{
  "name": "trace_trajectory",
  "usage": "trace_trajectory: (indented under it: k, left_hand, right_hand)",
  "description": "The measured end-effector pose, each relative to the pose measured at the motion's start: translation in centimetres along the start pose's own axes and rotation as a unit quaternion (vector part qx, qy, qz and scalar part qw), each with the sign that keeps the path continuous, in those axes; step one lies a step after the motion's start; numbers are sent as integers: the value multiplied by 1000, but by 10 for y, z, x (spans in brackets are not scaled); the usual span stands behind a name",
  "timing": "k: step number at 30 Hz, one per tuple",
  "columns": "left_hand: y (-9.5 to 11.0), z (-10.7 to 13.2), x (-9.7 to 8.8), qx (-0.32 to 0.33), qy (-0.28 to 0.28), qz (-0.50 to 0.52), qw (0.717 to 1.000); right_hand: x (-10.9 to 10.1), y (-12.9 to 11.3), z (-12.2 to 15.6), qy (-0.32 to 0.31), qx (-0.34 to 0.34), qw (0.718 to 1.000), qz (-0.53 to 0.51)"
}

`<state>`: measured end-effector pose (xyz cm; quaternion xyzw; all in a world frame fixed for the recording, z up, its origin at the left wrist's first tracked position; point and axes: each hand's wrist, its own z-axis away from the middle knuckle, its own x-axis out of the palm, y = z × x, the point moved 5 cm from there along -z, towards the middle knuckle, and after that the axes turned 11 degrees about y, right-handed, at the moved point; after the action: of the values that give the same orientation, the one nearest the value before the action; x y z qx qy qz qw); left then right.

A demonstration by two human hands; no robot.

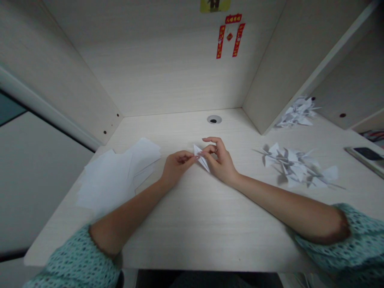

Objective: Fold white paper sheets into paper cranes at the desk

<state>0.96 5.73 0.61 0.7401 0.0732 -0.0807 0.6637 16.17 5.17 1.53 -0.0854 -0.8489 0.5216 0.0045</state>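
Observation:
A small piece of folded white paper (204, 162) is held between my two hands, just above the middle of the desk. My left hand (179, 165) pinches its left edge between thumb and fingers. From the other side my right hand (220, 162) grips it with the thumb and a bent finger, while another finger stretches out above. The paper is narrow and pointed at its top and bottom. My fingertips hide part of its folds.
Loose white paper sheets (111, 180) lie spread on the desk (186, 232) at left. Several folded paper cranes (295, 164) are heaped at right, with another pile (298, 112) behind the upright panel (270, 80). A phone (367, 156) lies far right. A cable hole (214, 119) is at the back.

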Motion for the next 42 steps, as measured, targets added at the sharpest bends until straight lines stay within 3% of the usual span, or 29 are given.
trace_trajectory:
  k: [7,14,24,32,42]
  left_hand:
    - [6,-4,-10,18,79,21,996]
    - [4,-2,-5,31,26,20,999]
    - [3,-2,-1,9,8,11,1000]
    - [4,0,1,7,-5,31,999]
    - [0,0,0,4,0,19,1000]
  right_hand:
    - [1,0,0,-16,1,1000,-8]
    - [-3,2,-1,20,25,999,-15]
    - [-4,11,-3,33,41,999,10]
    - [-6,-3,-3,40,-52,996,67]
    - [-5,-13,2,21,-97,987,127]
